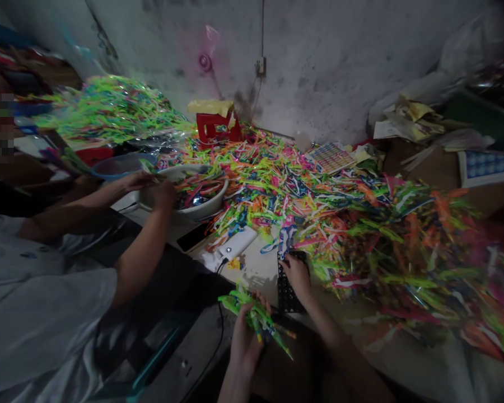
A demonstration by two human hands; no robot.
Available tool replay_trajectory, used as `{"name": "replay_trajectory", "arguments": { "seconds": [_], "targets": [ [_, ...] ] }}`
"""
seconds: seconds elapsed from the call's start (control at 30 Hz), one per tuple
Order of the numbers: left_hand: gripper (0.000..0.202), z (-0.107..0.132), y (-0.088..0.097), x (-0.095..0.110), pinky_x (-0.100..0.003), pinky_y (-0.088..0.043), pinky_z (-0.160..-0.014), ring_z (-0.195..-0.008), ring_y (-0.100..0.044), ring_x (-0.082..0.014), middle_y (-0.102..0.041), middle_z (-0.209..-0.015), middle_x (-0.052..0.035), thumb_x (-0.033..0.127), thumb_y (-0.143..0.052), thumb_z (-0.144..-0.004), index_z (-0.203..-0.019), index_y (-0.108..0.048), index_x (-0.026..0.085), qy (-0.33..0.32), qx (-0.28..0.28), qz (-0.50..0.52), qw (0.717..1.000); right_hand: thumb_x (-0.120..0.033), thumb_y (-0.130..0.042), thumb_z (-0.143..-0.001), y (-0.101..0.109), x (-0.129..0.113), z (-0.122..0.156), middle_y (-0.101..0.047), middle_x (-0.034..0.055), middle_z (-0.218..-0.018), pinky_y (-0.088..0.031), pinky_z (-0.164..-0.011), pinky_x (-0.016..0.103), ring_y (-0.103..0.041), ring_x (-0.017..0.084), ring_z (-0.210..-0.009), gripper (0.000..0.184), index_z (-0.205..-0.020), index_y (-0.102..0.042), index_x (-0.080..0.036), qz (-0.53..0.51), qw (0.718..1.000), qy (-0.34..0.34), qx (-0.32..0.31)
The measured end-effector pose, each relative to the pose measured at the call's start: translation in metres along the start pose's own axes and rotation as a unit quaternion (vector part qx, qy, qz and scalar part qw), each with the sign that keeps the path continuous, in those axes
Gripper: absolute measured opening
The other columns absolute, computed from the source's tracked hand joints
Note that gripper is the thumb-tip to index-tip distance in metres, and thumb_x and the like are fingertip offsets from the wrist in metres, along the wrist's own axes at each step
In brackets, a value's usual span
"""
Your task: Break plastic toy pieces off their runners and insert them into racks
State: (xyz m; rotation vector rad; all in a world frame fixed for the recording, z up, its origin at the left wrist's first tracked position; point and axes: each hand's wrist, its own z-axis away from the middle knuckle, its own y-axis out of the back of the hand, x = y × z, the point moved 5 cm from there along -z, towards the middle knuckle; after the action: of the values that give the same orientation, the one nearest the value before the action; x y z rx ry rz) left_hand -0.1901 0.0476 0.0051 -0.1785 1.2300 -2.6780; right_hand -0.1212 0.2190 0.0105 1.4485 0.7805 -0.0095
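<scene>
My left hand (247,330), low in the middle of the head view, is closed around a bunch of bright green printed plastic pieces (239,300). Slim, pointed ends stick out of the bunch to the right. My right hand (297,275) is over a black tray with rows of holes (293,302), its fingers bent together. They meet the near end of a blue-and-white printed strip (286,232); the exact grip is partly hidden. Loose colourful strips (273,168) lie heaped just beyond this hand.
At left a co-worker's arms (145,252) reach into a white basin (212,210) of pieces. A white device (238,244) with a cable and a dark phone (193,236) lie between us. Behind are a red crate (201,131), a pink fan (205,62) and a green heap (117,109).
</scene>
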Motion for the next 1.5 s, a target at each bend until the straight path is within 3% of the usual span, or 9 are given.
{"name": "replay_trajectory", "arguments": {
  "seconds": [0.3, 0.43, 0.67, 0.8, 0.87, 1.0, 1.1, 1.2, 1.5],
  "targets": [
    [0.021, 0.006, -0.007, 0.002, -0.023, -0.052, -0.075, -0.072, -0.065, -0.0112, -0.067, -0.078, -0.0021, 0.004, -0.048, -0.076, -0.091, -0.059, 0.014, -0.006, 0.001, -0.011, 1.000, -0.025, -0.051, -0.086, 0.004, -0.007, -0.001, -0.070, 0.0121, -0.086, -0.041, -0.063, 0.025, -0.066, 0.021, -0.078, 0.017, -0.095, -0.063, -0.015, 0.058, 0.997, -0.039, -0.012],
    [0.022, 0.009, -0.011, -0.004, -0.023, -0.053, -0.067, -0.068, -0.064, -0.0117, -0.066, -0.076, -0.0012, 0.005, -0.051, -0.075, -0.093, -0.059, 0.014, 0.002, -0.009, -0.038, 0.999, -0.023, -0.052, -0.086, 0.004, -0.010, 0.001, -0.070, 0.0130, -0.086, -0.042, -0.064, 0.025, -0.066, 0.022, -0.078, 0.016, -0.093, -0.063, -0.015, 0.063, 0.997, -0.037, -0.009],
    [0.022, 0.011, -0.014, -0.007, -0.022, -0.053, -0.069, -0.071, -0.065, -0.0119, -0.066, -0.079, -0.0023, 0.005, -0.051, -0.076, -0.094, -0.059, 0.014, -0.004, -0.015, -0.052, 0.999, -0.025, -0.047, -0.088, -0.003, -0.003, 0.010, -0.069, 0.0131, -0.094, -0.043, -0.072, 0.025, -0.065, 0.020, -0.087, 0.024, -0.103, -0.062, -0.013, 0.035, 0.998, -0.052, 0.012],
    [0.020, 0.010, -0.017, -0.003, -0.023, -0.053, -0.061, -0.068, -0.065, -0.0132, -0.066, -0.078, -0.0013, 0.006, -0.055, -0.075, -0.092, -0.060, 0.016, -0.010, -0.021, -0.072, 0.997, -0.028, -0.046, -0.089, 0.011, -0.007, 0.024, -0.068, 0.0114, -0.100, -0.043, -0.076, 0.025, -0.063, 0.019, -0.092, 0.027, -0.105, -0.060, -0.013, -0.016, 0.999, -0.038, 0.036],
    [0.019, 0.009, -0.019, 0.000, -0.023, -0.053, -0.058, -0.065, -0.065, -0.0134, -0.066, -0.075, -0.0010, 0.005, -0.056, -0.076, -0.090, -0.060, 0.016, -0.029, -0.024, -0.090, 0.995, -0.034, -0.044, -0.089, 0.023, -0.014, 0.039, -0.069, 0.0090, -0.091, -0.043, -0.072, 0.025, -0.064, 0.019, -0.084, 0.029, -0.095, -0.064, -0.014, -0.072, 0.997, -0.018, 0.006],
    [0.018, 0.008, -0.024, 0.008, -0.021, -0.054, -0.063, -0.067, -0.064, -0.0115, -0.066, -0.075, -0.0014, 0.003, -0.052, -0.078, -0.090, -0.059, 0.015, -0.089, -0.020, -0.111, 0.990, -0.046, -0.053, -0.080, 0.038, -0.034, 0.086, -0.068, 0.0011, -0.075, -0.041, -0.058, 0.022, -0.062, 0.016, -0.068, 0.029, -0.079, -0.066, -0.020, -0.177, 0.969, 0.032, -0.167],
    [0.020, 0.008, -0.026, 0.008, -0.021, -0.054, -0.066, -0.069, -0.065, -0.0110, -0.066, -0.078, -0.0013, 0.003, -0.052, -0.077, -0.091, -0.059, 0.015, -0.107, -0.007, -0.117, 0.987, -0.037, -0.070, -0.068, 0.051, -0.043, 0.114, -0.066, -0.0007, -0.084, -0.040, -0.063, 0.022, -0.061, 0.015, -0.074, 0.023, -0.084, -0.065, -0.022, -0.158, 0.971, 0.055, -0.170],
    [0.017, 0.010, -0.027, 0.004, -0.022, -0.055, -0.067, -0.072, -0.065, -0.0126, -0.067, -0.082, -0.0032, 0.007, -0.053, -0.078, -0.091, -0.060, 0.014, -0.105, 0.002, -0.136, 0.985, -0.024, -0.068, -0.071, 0.054, -0.045, 0.126, -0.065, -0.0001, -0.085, -0.040, -0.066, 0.022, -0.060, 0.015, -0.077, 0.014, -0.083, -0.064, -0.021, -0.111, 0.982, 0.054, -0.146],
    [0.023, 0.008, -0.032, -0.001, -0.020, -0.049, -0.046, -0.065, -0.063, -0.0143, -0.068, -0.084, -0.0033, 0.008, -0.053, -0.075, -0.095, -0.062, 0.014, -0.113, -0.050, -0.195, 0.973, -0.015, -0.056, -0.077, 0.064, -0.041, 0.116, -0.064, 0.0028, -0.087, -0.042, -0.073, 0.025, -0.060, 0.018, -0.083, 0.011, -0.086, -0.060, -0.020, -0.070, 0.991, 0.072, -0.094]
  ]
}}
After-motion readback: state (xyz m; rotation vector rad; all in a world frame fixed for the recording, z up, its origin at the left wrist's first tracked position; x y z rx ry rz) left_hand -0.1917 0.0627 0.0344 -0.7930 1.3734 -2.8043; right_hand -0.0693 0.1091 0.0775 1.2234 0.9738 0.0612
